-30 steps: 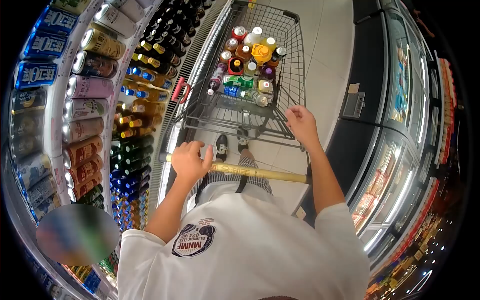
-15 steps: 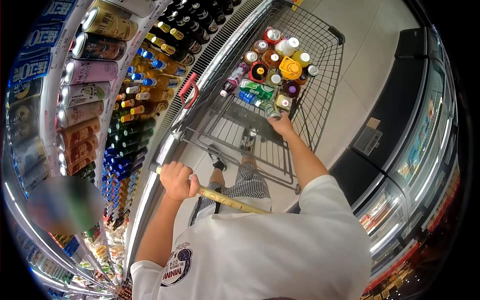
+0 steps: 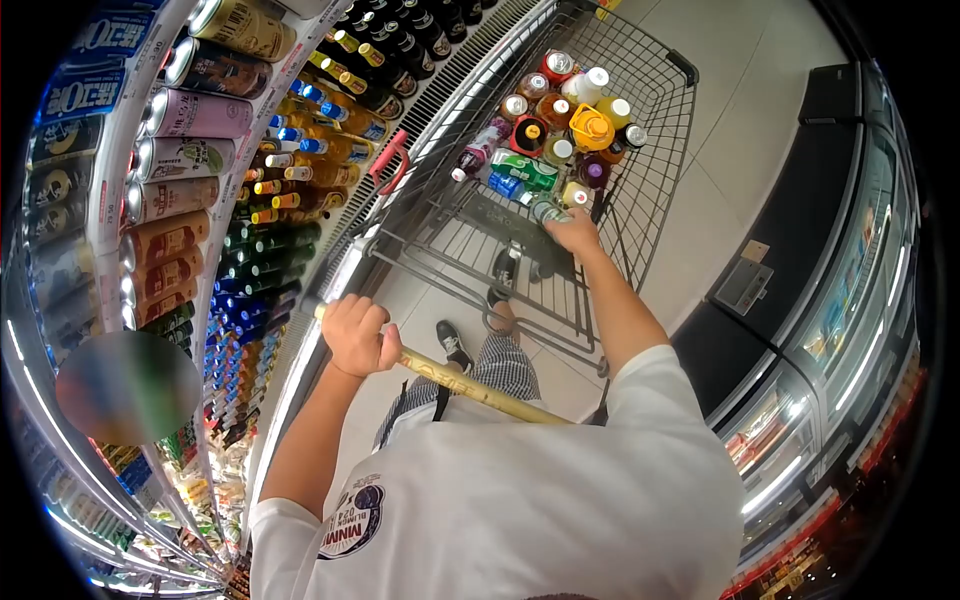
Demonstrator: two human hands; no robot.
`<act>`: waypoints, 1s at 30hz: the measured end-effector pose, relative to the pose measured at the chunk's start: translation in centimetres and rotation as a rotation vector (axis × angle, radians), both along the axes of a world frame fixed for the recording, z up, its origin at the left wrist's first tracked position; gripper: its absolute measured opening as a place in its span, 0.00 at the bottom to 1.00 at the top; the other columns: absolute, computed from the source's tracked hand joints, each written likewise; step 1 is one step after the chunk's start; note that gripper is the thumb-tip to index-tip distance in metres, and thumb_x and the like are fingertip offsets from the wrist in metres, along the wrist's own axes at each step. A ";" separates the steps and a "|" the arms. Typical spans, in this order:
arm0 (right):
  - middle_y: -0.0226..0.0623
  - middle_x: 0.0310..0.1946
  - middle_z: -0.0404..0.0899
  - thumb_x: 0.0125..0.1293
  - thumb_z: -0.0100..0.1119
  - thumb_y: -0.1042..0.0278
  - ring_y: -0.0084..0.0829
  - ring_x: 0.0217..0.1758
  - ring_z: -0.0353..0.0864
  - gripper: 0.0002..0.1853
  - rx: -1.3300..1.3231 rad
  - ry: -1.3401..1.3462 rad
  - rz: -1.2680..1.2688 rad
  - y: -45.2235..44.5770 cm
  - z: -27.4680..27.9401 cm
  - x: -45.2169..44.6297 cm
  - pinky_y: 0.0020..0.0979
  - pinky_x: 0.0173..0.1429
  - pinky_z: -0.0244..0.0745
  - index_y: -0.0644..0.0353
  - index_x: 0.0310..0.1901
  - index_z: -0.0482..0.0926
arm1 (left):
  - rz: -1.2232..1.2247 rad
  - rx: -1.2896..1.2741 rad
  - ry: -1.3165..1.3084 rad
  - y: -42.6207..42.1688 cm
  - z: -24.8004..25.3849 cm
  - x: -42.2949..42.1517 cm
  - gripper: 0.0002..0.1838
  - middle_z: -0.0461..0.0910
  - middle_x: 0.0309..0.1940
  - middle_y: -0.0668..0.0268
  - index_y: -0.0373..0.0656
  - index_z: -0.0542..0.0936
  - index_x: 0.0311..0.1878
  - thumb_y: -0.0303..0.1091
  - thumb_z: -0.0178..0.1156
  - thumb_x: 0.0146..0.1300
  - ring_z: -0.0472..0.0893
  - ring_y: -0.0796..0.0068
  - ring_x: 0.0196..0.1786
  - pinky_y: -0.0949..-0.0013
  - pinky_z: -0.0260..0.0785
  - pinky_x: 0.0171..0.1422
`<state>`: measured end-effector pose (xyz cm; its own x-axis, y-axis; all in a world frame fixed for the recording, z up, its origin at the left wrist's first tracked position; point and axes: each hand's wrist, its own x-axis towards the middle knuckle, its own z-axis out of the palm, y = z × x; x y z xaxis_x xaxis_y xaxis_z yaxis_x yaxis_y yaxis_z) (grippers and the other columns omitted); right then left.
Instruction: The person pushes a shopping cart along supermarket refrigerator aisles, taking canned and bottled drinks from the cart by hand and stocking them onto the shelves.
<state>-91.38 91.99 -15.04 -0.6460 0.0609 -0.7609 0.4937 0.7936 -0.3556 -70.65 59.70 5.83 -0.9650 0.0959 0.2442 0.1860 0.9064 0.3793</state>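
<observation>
Clear bottle [image 3: 546, 211]: in the head view it lies at the near edge of the drinks grouped inside the shopping cart [image 3: 683, 68], just beyond the grey panel [image 3: 503, 226]. The right hand [image 3: 576, 236] reaches over the cart's side to its near end; the fingers appear narrowed around that end, though their undersides are hidden. As for progress, contact with the bottle looks made, and the bottle is within the cart, not raised clear of it. Whether it is being set down or picked up, I cannot tell. The other drinks stand or lie together in the cart, none of them held.

The bottle looks transparent and smooth, apparently on its side or steeply tilted; the hand covers part of it, and no label can be read. Just beside it are a blue bottle [image 3: 506, 186] and a pale-capped bottle [image 3: 576, 196], with a green pack [image 3: 526, 170] slightly farther off and a yellow-topped container [image 3: 592, 128] beyond.

The left hand [image 3: 358, 337] has its fingers wrapped around the yellow handle bar [image 3: 470, 386], near the bar's left end, beside the drinks shelves [image 3: 200, 112].
</observation>
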 end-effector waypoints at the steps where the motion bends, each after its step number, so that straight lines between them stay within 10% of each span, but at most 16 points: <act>1: 0.50 0.63 0.78 0.55 0.71 0.46 0.47 0.64 0.80 0.44 -0.018 0.028 0.011 0.1 1.9 0.1 0.41 0.62 0.77 0.63 0.70 0.69 | 0.006 0.001 0.012 0.0 0.0 0.1 0.07 0.65 0.17 0.66 0.48 0.70 0.20 0.37 0.58 0.44 0.65 0.62 0.22 0.61 0.54 0.31; 9: 0.37 0.49 0.78 0.57 0.74 0.64 0.27 0.47 0.78 0.28 -0.578 0.333 -0.120 1.9 24.1 6.2 0.30 0.48 0.77 0.61 0.58 0.76 | 0.267 0.186 -0.099 1.5 0.4 0.9 0.11 0.75 0.20 0.68 0.45 0.81 0.28 0.42 0.68 0.56 0.75 0.68 0.26 0.64 0.63 0.34; 13: 0.31 0.45 0.79 0.58 0.73 0.59 0.20 0.42 0.78 0.28 -0.879 0.311 -0.097 1.5 34.0 12.4 0.22 0.38 0.74 0.57 0.59 0.76 | 0.280 1.503 -0.555 2.6 4.8 2.6 0.30 0.78 0.49 0.62 0.47 0.68 0.71 0.55 0.55 0.74 0.81 0.69 0.42 0.68 0.75 0.47; 17: 0.29 0.42 0.79 0.62 0.69 0.55 0.17 0.38 0.78 0.26 -1.205 0.298 -0.194 -3.7 35.9 17.9 0.18 0.32 0.69 0.56 0.59 0.75 | -0.139 2.056 -0.639 4.0 11.2 8.0 0.37 0.74 0.62 0.53 0.47 0.58 0.77 0.60 0.50 0.75 0.84 0.58 0.54 0.57 0.81 0.53; 23: 0.23 0.38 0.78 0.72 0.60 0.45 0.13 0.33 0.77 0.19 -1.144 0.260 -0.213 -11.8 34.1 23.5 0.19 0.32 0.72 0.52 0.51 0.76 | -0.122 1.782 -0.807 0.8 10.3 16.2 0.37 0.78 0.60 0.54 0.39 0.64 0.71 0.41 0.70 0.65 0.84 0.61 0.55 0.56 0.82 0.57; 28: 0.24 0.37 0.76 0.74 0.58 0.42 0.16 0.41 0.73 0.23 -0.909 0.228 -0.017 -16.7 35.3 27.9 0.23 0.45 0.71 0.57 0.50 0.79 | -0.073 1.501 -0.752 1.4 11.2 21.9 0.35 0.78 0.49 0.59 0.34 0.68 0.61 0.46 0.73 0.60 0.79 0.72 0.50 0.66 0.76 0.52; 30: 0.23 0.34 0.77 0.76 0.53 0.43 0.14 0.32 0.76 0.20 -0.903 0.269 0.053 -18.7 35.0 29.2 0.22 0.33 0.71 0.52 0.47 0.77 | 0.023 1.502 -0.614 2.2 9.9 23.9 0.35 0.77 0.49 0.59 0.35 0.68 0.61 0.46 0.73 0.60 0.78 0.72 0.50 0.65 0.74 0.55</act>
<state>-62.15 73.26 20.00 -0.7918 -0.5136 -0.3306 0.2767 0.1810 -0.9438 -46.72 61.89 15.78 -0.9450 0.1247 -0.3023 -0.3268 -0.3294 0.8858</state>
